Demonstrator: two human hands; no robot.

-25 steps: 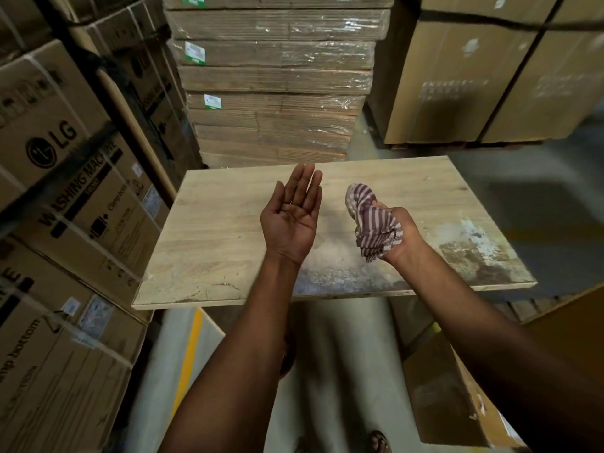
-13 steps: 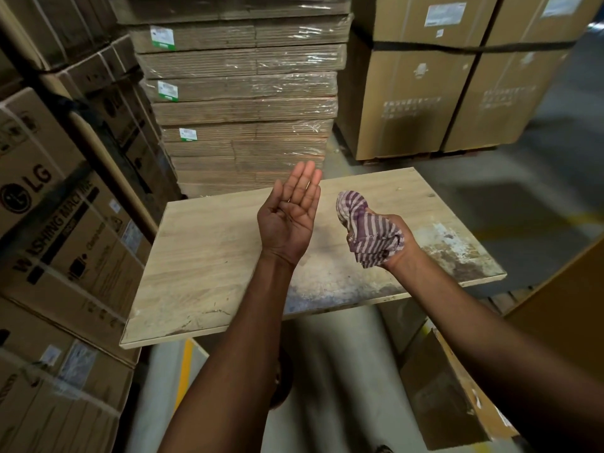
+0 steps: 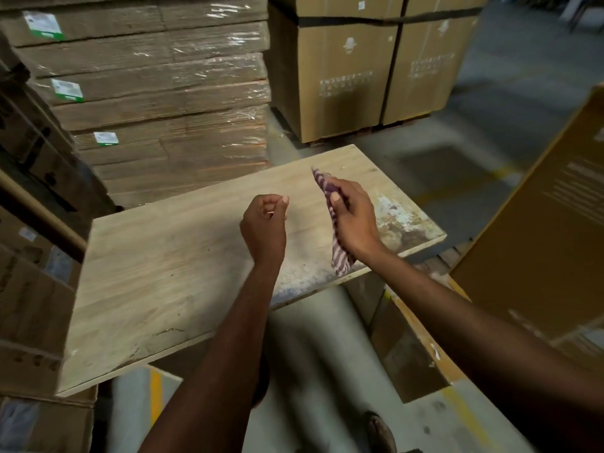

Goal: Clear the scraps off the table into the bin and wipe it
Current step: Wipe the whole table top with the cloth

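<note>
1. The left hand (image 3: pixel 264 230) hangs above the middle of the wooden table (image 3: pixel 157 276) with its back toward the camera. Its fingers are curled in and the thumb tip meets the forefinger. Whether anything small is pinched between them cannot be told.
2. The right hand (image 3: pixel 354 220) grips a purple-and-white striped cloth (image 3: pixel 341 261), fingers and thumb closed round its bunched middle. 1 end of the cloth pokes up past the fingertips, and the other hangs below the wrist toward the table's near edge.
3. The cloth is over the right part of the table. Whether it touches the board cannot be told.
4. The tabletop is a pale board with visible grain. A brown-and-white stain (image 3: pixel 400 220) lies near its right corner, just beside the right hand. A whitish smear (image 3: pixel 294 282) runs along the near edge between the 2 forearms.
5. Behind the table is a stack of shrink-wrapped flat cardboard bundles (image 3: pixel 170 93) carrying white-and-green labels. To its right stand 2 tall cartons (image 3: pixel 359 76) bound by a black strap.
6. More cartons (image 3: pixel 29 289) crowd the table's left side, and a large carton (image 3: pixel 539 240) leans in at the right.
7. Below the table's right end, a cardboard box (image 3: pixel 415 348) stands on the concrete floor (image 3: pixel 327 354), which has a yellow line (image 3: pixel 156 393) painted on it.
</note>
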